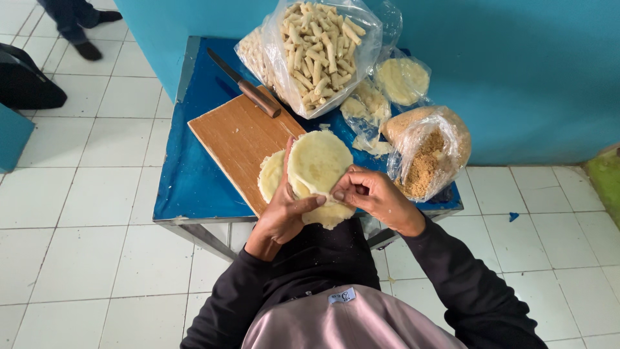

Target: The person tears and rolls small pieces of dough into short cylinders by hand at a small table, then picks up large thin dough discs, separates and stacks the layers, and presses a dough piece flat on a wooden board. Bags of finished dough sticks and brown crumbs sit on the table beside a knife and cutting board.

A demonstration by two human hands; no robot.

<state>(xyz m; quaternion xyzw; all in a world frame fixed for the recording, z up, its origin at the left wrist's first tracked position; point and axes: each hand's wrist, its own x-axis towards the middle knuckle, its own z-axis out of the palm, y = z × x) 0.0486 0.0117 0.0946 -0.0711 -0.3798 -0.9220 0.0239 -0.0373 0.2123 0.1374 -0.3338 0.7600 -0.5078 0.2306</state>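
Two bare hands met over the near edge of a small blue table [194, 181], seen from above the person's dark sleeves. Between them they held a thin, pale yellow round wrapper [318, 161], lifted off a stack of the same wrappers [271, 176] that lay on the table's near edge. The left hand [284, 213] cupped the wrapper from below and behind, thumb pressed across its lower edge. The right hand [371, 194] pinched the wrapper's right rim, fingertips curled in and touching it. Both hands were closed on the one sheet, close together, almost thumb to thumb.

Just beyond the stack lay a wooden cutting board [239, 136], set at an angle on the table. A knife with a brown handle [248, 89] rested across the board's far corner, its blade pointing away over the blue surface.

To the right of the hands stood an open clear bag of golden breadcrumbs [429, 152]. Farther back sat a large clear bag of pale rolled sticks [320, 52], with smaller bags of flat yellow wrappers [400, 81] beside it, against a teal wall [516, 64].

Beyond the table, on the white tiled floor [84, 213] at far left, another person's dark shoes [87, 48] showed.
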